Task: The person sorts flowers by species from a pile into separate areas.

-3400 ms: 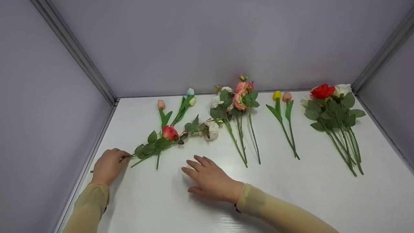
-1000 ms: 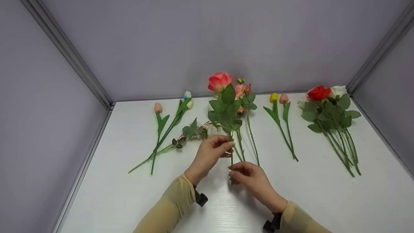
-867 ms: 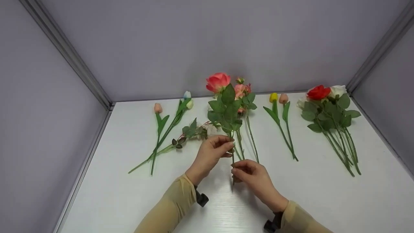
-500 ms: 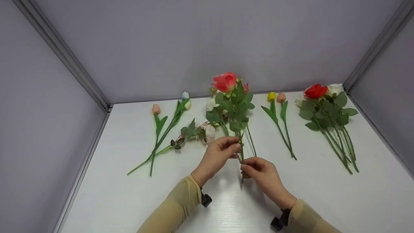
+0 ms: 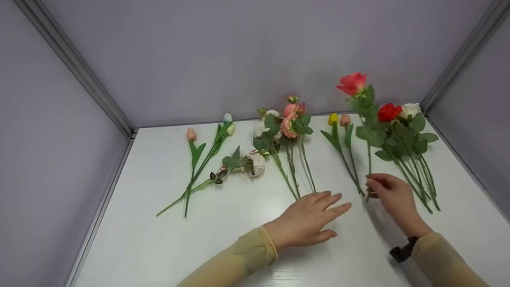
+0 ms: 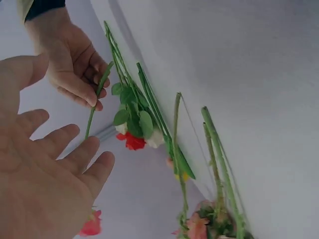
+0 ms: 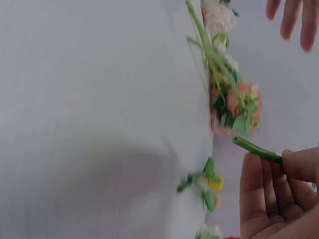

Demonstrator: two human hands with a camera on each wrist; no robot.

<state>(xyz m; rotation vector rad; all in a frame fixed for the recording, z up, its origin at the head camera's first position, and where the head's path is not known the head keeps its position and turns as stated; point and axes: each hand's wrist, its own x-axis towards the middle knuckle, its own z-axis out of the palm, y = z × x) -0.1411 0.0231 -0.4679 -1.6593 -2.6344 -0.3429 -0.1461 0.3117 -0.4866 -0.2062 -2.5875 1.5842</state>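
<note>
Coral-red rose with a long green leafy stem (image 5: 370,135): upright, slight lean, right of centre in the head view. Bloom a bit blurred; gripped stretch of stem hidden by fingers. Left wrist view: mostly blocked by the near hand, bloom only partly visible at the bottom edge. Right wrist view: just the hollow stem end shows.

Right hand (image 5: 394,199): fingers curled, thumb and fingers pinching the stem near its bottom; short stub below the grip, bloom well above. Left hand (image 5: 306,221): lower centre, fingers spread, holding nothing; table contact, can't tell.

Rose leaves overlap the red-and-white rose bunch (image 5: 402,141) at right; touching or not, unclear. Yellow tulip (image 5: 333,118) just left.
</note>
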